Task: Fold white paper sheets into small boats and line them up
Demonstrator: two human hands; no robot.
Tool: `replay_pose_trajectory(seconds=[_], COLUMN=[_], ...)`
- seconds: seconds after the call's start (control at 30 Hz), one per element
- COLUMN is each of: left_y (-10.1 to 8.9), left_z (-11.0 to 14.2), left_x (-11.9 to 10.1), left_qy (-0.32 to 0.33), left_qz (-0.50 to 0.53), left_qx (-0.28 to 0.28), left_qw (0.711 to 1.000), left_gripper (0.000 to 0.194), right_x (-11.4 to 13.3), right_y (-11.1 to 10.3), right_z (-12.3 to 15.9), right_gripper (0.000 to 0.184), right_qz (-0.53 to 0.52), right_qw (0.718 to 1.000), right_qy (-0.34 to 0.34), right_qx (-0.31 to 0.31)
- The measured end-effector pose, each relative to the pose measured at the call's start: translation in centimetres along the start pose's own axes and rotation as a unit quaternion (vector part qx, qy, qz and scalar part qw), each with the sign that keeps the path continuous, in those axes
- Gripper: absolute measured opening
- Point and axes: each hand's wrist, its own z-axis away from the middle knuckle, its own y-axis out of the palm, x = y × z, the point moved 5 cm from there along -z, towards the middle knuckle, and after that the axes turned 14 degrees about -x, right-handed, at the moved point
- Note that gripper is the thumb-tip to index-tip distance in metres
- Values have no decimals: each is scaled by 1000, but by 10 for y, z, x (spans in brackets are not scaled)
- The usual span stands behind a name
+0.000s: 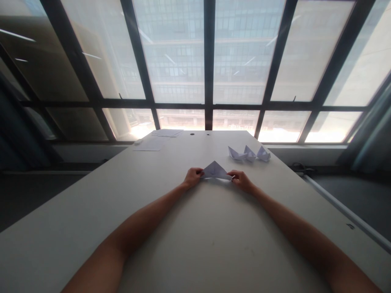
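A white sheet of paper folded into a triangle with a band along its lower edge, a folded paper hat shape [214, 169], is held up over the table with its point away from me. My left hand [193, 176] pinches its left corner. At the right corner, my right hand [241, 180] grips it between thumb and fingers. Beyond my right hand stand three folded paper boats [249, 154] in a row, close together.
The long white table [171, 228] stretches toward large windows [180, 53]. Loose white sheets [151, 143] lie at its far left. Two dark round spots [192, 134] mark the far end. Curtains [21, 122] hang at both sides.
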Motion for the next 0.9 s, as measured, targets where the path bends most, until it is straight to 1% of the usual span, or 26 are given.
replay_pose_trajectory(seconds=[0.07, 0.1, 0.17, 0.2, 0.27, 0.33, 0.43, 0.5, 0.6, 0.7, 0.83, 0.9], left_y=[-1, -1, -1, -1, 0, 2, 4, 4, 3, 2, 1, 1], left_z=[-1, -1, -1, 0, 1, 2, 2, 2, 1, 1, 2, 2], left_x=[2, 2, 2, 2, 1, 0, 0, 1, 1, 1, 1, 2], left_qy=[-6, -8, -10, -10, -9, -7, -10, -16, -22, -25, -29, -32], left_qz=[3, 4, 7, 9, 14, 24, 44, 56, 71, 78, 84, 86], left_qx=[-6, -8, -7, -4, 4, 17, 35, 40, 34, 26, 21, 18], left_qw=[1000, 1000, 1000, 1000, 1000, 1000, 998, 997, 997, 996, 996, 996], left_gripper=[26, 27, 27, 28, 30, 32, 34, 35, 35, 35, 34, 33], right_x=[3, 3, -1, -4, -10, -15, -20, -22, -22, -21, -18, -14], right_y=[1, 0, -1, -1, -2, -2, -2, -2, -5, -7, -7, -6], right_z=[1, 0, -2, -3, -5, -6, -7, -7, -8, -9, -9, -8], right_gripper=[35, 32, 22, 22, 23, 25, 32, 32, 27, 29, 36, 35], right_qz=[-30, -32, -17, -7, -7, -37, -86, -99, -80, -37, -12, -7], right_qw=[999, 999, 1000, 1000, 998, 996, 990, 988, 989, 992, 993, 995], right_qy=[-7, -9, -4, 4, 24, 47, 78, 93, 80, 55, 61, 41], right_qx=[16, 15, -7, -21, -50, -67, -73, -74, -94, -107, -98, -93])
